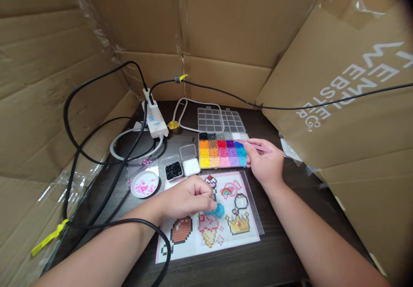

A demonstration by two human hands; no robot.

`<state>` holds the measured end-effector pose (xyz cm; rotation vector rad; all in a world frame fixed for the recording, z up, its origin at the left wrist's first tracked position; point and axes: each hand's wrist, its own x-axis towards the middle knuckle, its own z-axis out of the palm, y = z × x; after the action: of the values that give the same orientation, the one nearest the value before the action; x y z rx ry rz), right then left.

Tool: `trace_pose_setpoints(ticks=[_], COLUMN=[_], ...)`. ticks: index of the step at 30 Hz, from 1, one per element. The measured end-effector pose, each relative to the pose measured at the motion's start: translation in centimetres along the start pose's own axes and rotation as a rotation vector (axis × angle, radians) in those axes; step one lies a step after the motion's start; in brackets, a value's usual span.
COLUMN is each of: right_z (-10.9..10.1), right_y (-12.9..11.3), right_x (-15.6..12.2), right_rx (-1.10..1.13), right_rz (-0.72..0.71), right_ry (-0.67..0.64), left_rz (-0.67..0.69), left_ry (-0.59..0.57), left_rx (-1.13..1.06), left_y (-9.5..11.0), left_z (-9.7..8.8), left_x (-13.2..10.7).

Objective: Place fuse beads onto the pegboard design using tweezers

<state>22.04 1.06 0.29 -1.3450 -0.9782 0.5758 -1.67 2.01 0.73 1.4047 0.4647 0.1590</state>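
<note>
My right hand (265, 160) grips pink tweezers (260, 147), their tip over the blue and purple compartments of the bead box (222, 149). That box holds small beads sorted by colour. Over the pattern sheet (180, 252), my left hand (190, 195) is closed, fingers curled and thumb pressed in. A round blue piece (219, 210) lies right at its fingertips; whether the hand pinches it I cannot tell. Pixel pictures on the sheet include a crown (238, 224) and an ice cream (209, 231). A clear pegboard (253, 201) shows along the sheet's right edge.
Left of the bead box stand small cases of black beads (173, 171) and white beads (191, 167). A white dish (134, 186) holds pink beads. A power strip (156, 119) and black cables (66, 149) run along the left. Cardboard walls (226, 20) surround the table.
</note>
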Motion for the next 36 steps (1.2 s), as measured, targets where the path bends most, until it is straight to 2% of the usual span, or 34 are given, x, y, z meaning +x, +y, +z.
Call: trace_pose_setpoints(ticks=[2, 8, 12, 20, 23, 27, 29, 33, 36], right_z=[0.0, 1.2, 2.5, 5.8, 6.0, 5.1, 4.7, 4.5, 4.6], right_y=[-0.3, -1.3, -2.1, -4.3, -3.8, -2.8, -2.5, -2.2, -1.9], right_x=[-0.3, -2.6, -3.1, -2.2, -2.8, -3.7, -3.8, -3.4, -3.1], right_rx=[-0.017, -0.067, -0.053, -0.165, -0.209, -0.213, -0.192, -0.149, -0.152], right_rz=[0.0, -0.086, -0.073, -0.059, -0.153, -0.315, -0.277, -0.096, -0.044], right_ry=[-0.028, -0.352, -0.496, -0.52, -0.485, -0.453, -0.475, -0.557, -0.583], left_rz=[0.005, 0.01, -0.018, 0.01, -0.008, -0.035, -0.017, 0.025, 0.021], left_ry=[-0.003, 0.004, 0.009, -0.012, -0.005, -0.001, -0.011, -0.019, -0.015], left_rx=[0.009, 0.062, 0.101, 0.105, 0.094, 0.095, 0.085, 0.075, 0.084], left_y=[0.0, 0.1, 0.2, 0.5, 0.5, 0.5, 0.5, 0.6, 0.7], left_z=[0.1, 0.5, 0.6, 0.8, 0.8, 0.9, 0.9, 0.9, 0.9], left_x=[0.1, 0.1, 0.0, -0.1, -0.2, -0.2, -0.1, 0.1, 0.1])
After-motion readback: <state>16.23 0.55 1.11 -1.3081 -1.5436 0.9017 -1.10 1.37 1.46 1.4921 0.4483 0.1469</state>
